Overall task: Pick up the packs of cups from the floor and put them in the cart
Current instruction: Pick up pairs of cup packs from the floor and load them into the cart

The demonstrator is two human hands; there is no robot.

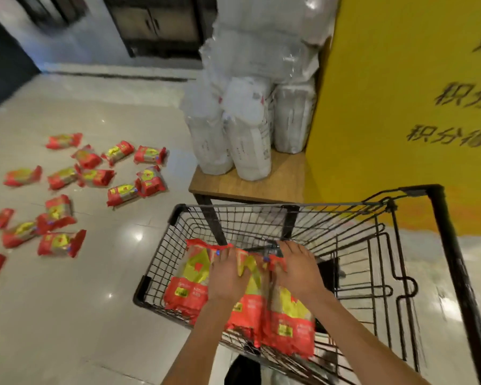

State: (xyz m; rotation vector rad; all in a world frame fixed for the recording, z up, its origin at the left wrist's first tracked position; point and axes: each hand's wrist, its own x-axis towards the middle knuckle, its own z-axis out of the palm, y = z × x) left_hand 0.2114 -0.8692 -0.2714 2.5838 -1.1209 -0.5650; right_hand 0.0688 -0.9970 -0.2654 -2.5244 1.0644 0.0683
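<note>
Three red-and-gold plastic packs of cups [250, 298] are pressed into the black wire cart [372, 245], lower centre. Left hand [228, 276] and right hand [297, 270] lie flat on them, fingers spread, not clamped. Roughly fifteen packs [61, 195] are left on the floor, centre left.

The cart [289, 212] is open from above; its right half is bare. A wooden table [247, 184] with white bags [247, 129] touches its far rim. Floor [81, 315] left of it lies unobstructed.

packs [189, 276]: glossy plastic film | cart [261, 218]: black metal wire | floor [95, 301]: polished tile | table [247, 187]: matt wood
</note>
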